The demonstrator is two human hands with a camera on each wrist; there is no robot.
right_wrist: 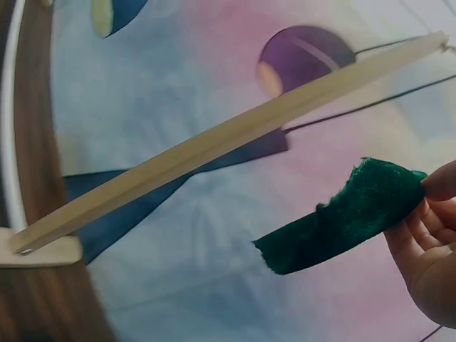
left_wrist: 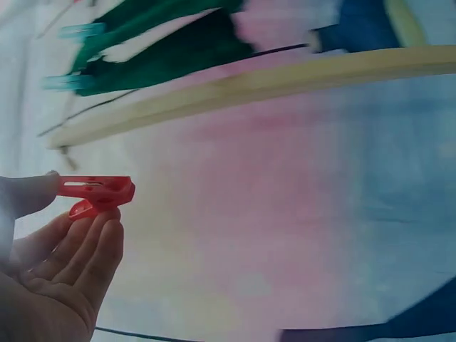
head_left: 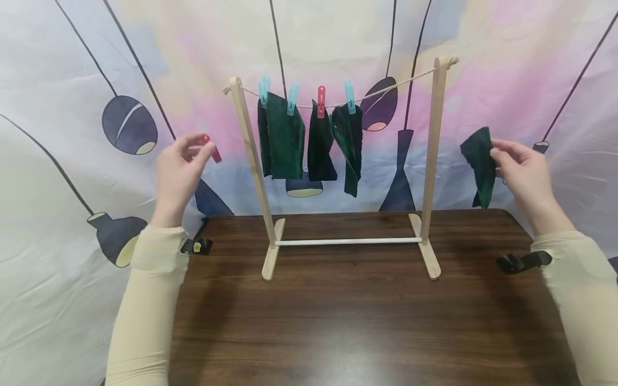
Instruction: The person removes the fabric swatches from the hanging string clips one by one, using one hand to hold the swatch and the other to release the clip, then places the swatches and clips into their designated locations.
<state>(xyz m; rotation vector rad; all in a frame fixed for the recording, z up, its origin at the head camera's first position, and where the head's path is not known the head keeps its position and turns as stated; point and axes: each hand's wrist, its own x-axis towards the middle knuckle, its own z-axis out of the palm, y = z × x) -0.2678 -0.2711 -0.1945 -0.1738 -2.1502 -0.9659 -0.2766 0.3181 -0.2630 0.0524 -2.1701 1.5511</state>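
Note:
My left hand pinches a red clothespin between thumb and fingers, in the air left of the wooden drying rack. Out past the rack's right post, my right hand holds a small dark green cloth by one end, the rest hanging down. On the rack's string hang several green cloths; a wide one has blue pegs, a narrow one a red peg, and a twisted one a blue peg.
The rack stands near the back of a brown wooden table, its feet joined by a white rod. Behind hangs a pastel backdrop printed with dark lamps. Black camera mounts sit at both wrists.

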